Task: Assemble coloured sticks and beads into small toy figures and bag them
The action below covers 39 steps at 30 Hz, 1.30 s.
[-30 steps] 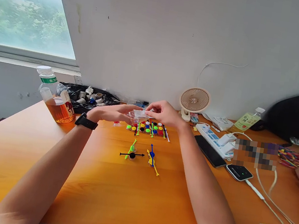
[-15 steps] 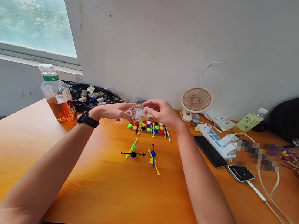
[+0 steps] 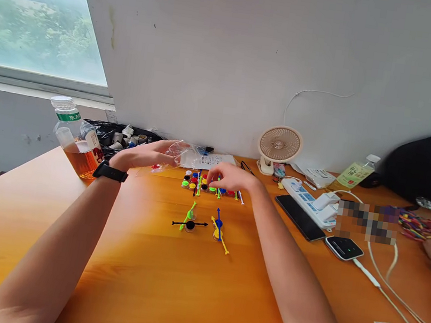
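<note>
Here's the orange-brown worktop (image 3: pixel 141 280), and the left hand (image 3: pixel 144 153) is stretched nearly flat near its far edge, crinkled clear bag (image 3: pixel 178 151) at the fingertips, grip unclear! The right hand (image 3: pixel 229 176), half curled, hovers by the coloured discs (image 3: pixel 185 184), glossy and bright; can't tell if it holds any. Nearer mid-worktop: black arrow (image 3: pixel 200 224) across green arrow (image 3: pixel 184 224), blue arrow (image 3: pixel 218 214) over slim yellow arrow (image 3: pixel 224 246)!
</note>
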{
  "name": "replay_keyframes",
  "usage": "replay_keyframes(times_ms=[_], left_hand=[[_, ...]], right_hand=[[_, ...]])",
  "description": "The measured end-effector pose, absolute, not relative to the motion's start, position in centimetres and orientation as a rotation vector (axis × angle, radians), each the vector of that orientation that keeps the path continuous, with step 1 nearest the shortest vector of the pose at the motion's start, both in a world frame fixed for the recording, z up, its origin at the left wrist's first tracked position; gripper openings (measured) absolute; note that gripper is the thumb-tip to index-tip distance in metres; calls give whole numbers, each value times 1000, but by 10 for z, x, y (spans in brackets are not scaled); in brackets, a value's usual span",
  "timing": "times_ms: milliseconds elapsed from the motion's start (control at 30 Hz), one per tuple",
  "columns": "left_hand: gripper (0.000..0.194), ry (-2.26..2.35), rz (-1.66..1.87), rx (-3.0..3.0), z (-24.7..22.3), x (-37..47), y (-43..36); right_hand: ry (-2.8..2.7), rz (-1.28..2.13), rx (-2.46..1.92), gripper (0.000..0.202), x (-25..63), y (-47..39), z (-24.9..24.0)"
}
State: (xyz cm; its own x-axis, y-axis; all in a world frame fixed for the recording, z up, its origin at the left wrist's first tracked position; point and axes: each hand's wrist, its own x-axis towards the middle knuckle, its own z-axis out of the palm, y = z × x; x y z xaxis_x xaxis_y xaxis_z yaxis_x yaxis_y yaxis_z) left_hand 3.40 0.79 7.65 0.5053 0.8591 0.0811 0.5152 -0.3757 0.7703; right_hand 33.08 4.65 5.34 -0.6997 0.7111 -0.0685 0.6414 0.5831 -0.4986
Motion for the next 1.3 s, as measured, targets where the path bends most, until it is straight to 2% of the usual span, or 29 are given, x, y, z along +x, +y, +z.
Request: replay_keyframes(times_ms=[200,433,500,667,833,967,1167,1300], left_hand=[[77,1096,652,2028,78,33,6],[76,1133,599,2050,77,35,8],[74,1136,599,2059,77,35,8],[76,1161,573,2078,78,37,7],[77,1200,523,2091,79,38,5],[75,1182,519,2099,80,39,5],[75,1147,557,2067,74,34,11],[78,1164,581,2062,70,31,15]], right_hand=[[-3039,1108,-900,41,300,43,19],[-3086,965,-1097,8,289,43,5],[-3082,986,-1121,8,291,44,8],[-3097,919,-1219,24,293,42,13],[-3120,905,-1316,7,288,38,11],[-3093,905,-1277,11,292,39,14],[-2836,916,-970,7,302,38,32],[-2453,1198,-868,8,314,34,51]])
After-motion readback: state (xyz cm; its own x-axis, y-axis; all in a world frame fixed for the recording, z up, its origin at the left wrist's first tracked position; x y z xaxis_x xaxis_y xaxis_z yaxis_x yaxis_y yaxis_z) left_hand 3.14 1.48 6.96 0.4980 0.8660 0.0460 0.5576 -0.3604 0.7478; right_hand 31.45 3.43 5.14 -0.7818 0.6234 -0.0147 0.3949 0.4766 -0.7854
